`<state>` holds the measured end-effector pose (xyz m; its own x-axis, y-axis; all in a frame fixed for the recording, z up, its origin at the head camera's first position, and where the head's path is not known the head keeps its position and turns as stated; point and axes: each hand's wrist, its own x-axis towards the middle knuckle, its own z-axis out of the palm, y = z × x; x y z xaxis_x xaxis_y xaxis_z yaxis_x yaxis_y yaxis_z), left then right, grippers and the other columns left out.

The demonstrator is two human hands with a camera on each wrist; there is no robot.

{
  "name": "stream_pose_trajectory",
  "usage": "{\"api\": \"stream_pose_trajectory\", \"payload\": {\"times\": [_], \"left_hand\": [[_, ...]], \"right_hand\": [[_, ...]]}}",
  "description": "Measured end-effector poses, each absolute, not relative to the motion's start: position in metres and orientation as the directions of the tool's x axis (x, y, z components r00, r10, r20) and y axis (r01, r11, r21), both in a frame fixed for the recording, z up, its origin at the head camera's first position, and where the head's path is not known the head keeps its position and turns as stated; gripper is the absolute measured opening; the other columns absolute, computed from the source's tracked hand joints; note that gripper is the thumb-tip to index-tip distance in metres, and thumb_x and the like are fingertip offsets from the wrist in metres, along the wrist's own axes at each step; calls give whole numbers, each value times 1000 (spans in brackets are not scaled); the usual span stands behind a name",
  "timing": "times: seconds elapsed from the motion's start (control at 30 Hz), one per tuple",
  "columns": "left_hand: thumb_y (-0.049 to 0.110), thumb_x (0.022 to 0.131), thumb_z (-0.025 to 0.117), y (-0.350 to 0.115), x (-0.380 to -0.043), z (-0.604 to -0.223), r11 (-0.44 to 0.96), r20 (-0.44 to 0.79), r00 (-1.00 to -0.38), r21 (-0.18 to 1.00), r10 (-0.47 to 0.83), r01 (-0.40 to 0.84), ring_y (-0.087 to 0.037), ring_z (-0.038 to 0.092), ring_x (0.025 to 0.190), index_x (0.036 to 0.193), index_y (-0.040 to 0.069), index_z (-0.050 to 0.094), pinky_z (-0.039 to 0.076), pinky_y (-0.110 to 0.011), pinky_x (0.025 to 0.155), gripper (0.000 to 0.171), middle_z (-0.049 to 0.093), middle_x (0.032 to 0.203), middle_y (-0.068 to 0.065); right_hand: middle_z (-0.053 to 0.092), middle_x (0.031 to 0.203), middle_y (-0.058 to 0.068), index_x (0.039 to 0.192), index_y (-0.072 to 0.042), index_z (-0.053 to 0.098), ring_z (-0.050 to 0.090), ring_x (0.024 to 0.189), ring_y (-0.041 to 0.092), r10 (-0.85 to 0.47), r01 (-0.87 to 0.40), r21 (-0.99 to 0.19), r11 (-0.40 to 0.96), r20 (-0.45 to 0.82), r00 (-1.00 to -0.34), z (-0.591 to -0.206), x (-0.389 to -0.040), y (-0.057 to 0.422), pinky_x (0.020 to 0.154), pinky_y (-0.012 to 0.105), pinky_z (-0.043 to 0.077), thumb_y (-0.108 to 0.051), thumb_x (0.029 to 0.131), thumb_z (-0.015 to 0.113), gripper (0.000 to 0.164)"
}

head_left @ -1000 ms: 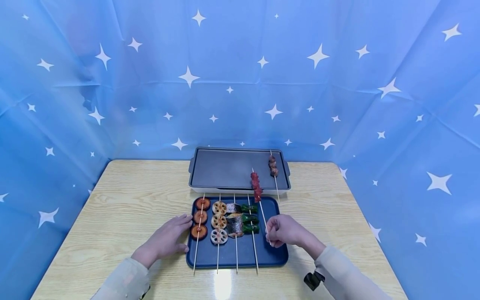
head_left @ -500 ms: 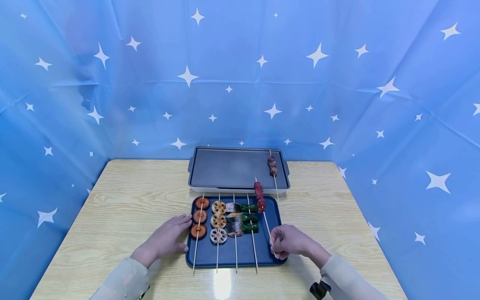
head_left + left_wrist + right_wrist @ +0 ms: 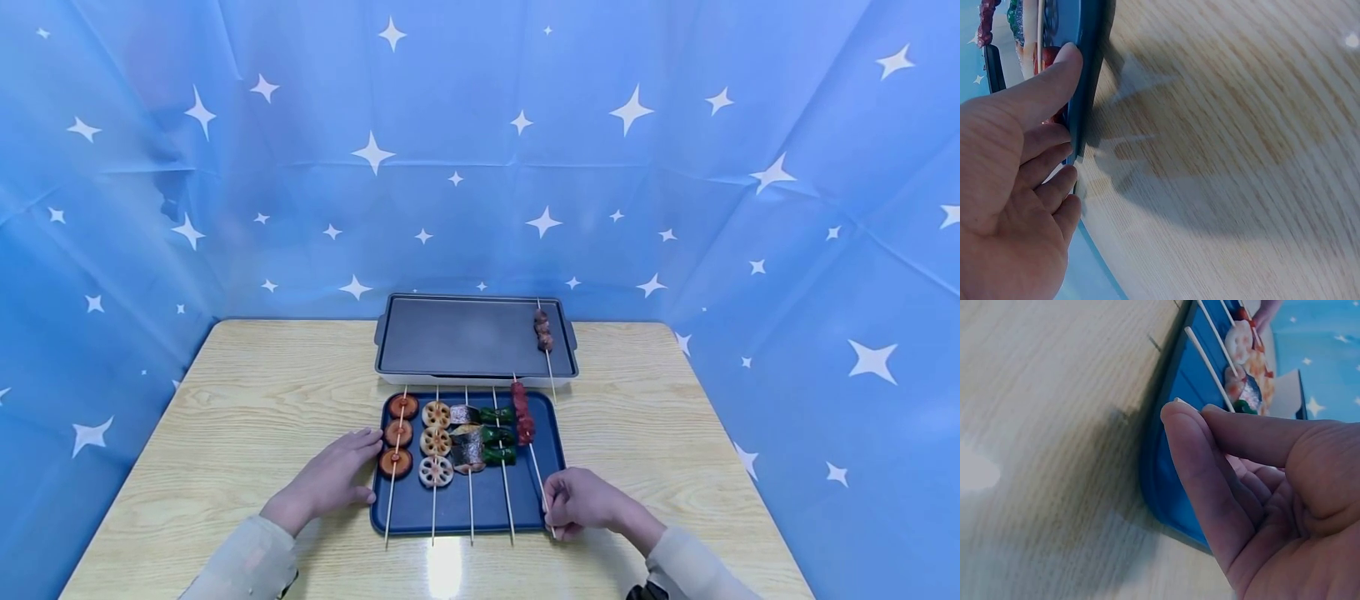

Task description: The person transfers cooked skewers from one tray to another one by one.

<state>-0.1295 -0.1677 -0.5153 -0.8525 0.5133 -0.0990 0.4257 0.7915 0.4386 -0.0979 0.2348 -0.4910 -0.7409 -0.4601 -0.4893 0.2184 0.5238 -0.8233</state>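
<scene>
My right hand (image 3: 581, 502) pinches the lower end of a red meat skewer (image 3: 522, 415) between thumb and forefinger. The meat lies over the right part of the blue tray (image 3: 450, 521), right of the green pepper skewer (image 3: 498, 437). In the right wrist view, only the skewer's stick tip shows between the fingertips. My left hand (image 3: 333, 477) touches the tray's left rim, fingers fairly straight and thumb on the edge. Beside it lies a mushroom skewer (image 3: 399, 432), then a lotus root skewer (image 3: 436, 442) and a fish skewer (image 3: 468, 450).
Behind the tray stands a dark rectangular griddle (image 3: 465, 333) with a white base and side handles. A brown meat skewer (image 3: 543, 331) lies at its right side, its stick reaching over the front edge. The wooden table (image 3: 255, 375) meets a blue star-patterned curtain (image 3: 465, 125).
My right hand has drawn the red meat skewer toward me and slightly right, from overlapping the griddle's front edge to over the tray. My left hand has stayed at the tray's rim.
</scene>
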Motion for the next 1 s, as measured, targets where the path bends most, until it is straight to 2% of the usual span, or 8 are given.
{"api": "stream_pose_trajectory", "payload": {"times": [0.47,0.77,0.87,1.0], "left_hand": [[22,75,82,-167,-130,-514,796,-111,-850,430,515,427,-39,37,142,134,-7,52,28,-55,119,73,44,150,-20],[24,74,83,-167,-130,-516,784,-95,-845,438,526,439,-39,38,141,133,-6,54,29,-56,118,73,45,149,-20],[25,74,83,-167,-131,-517,788,-105,-845,437,524,434,-39,37,141,134,-6,54,29,-56,118,73,45,149,-20],[24,75,83,-168,-131,-516,792,-116,-847,438,520,426,-39,37,142,134,-6,53,27,-55,120,73,45,149,-20]], "right_hand": [[69,66,19,78,4,57,65,54,13,-450,233,-823,519,-495,-744,-500,-90,237,53,31,60,9,80,66,10],[68,65,24,77,9,60,62,49,8,-471,219,-825,521,-491,-733,-501,-97,233,52,29,60,5,81,67,8],[68,64,22,77,8,61,62,49,9,-465,230,-823,520,-498,-732,-502,-98,232,52,29,60,4,82,67,9],[68,62,14,77,6,62,62,51,9,-447,242,-818,521,-503,-739,-503,-99,230,52,28,60,2,83,67,9]]}}
